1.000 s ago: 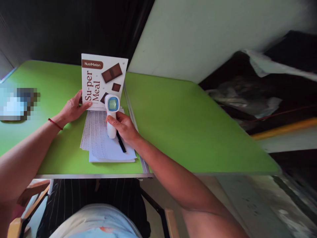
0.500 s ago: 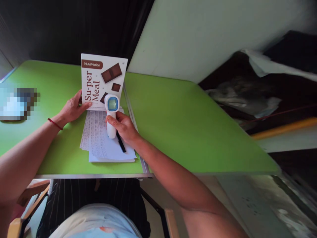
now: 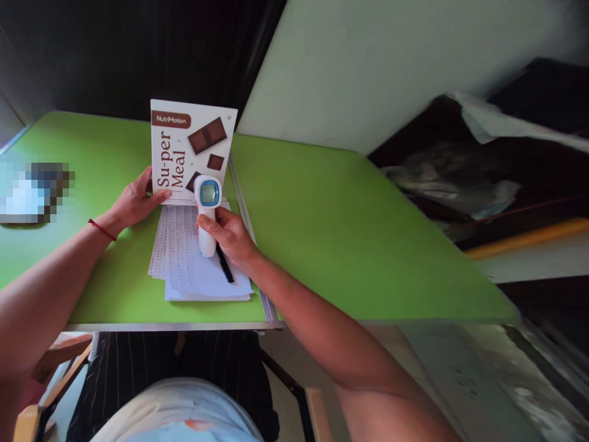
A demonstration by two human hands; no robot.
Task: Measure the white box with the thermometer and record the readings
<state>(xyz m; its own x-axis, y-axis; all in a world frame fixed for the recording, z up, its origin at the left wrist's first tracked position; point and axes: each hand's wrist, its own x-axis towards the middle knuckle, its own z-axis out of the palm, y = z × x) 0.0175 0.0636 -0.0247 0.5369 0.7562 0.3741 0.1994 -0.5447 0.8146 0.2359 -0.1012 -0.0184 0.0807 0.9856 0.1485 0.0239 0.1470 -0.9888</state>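
My left hand [image 3: 138, 199] grips the lower left edge of a white box [image 3: 216, 132] with brown "NutriMotion Su-per Meal" print and chocolate pictures, which stands upright. In my right hand [image 3: 230, 236] is a white infrared thermometer [image 3: 207, 242] with a blue-rimmed screen; its head is in front of the box's lower right part. Beneath that hand lie sheets of paper [image 3: 184, 264], covered with rows of writing on the left side. A black pen [image 3: 225, 265] rests on the sheets, its upper end hidden by my right hand.
The green table [image 3: 345, 245] reaches far to the right, with a metal seam [image 3: 248, 224] running beside the papers. A blurred-out object [image 3: 32, 193] lies at the left. Behind stand a dark panel [image 3: 115, 55] and a pale wall [image 3: 345, 73]. Plastic bags [image 3: 455, 181] fill a shelf at right.
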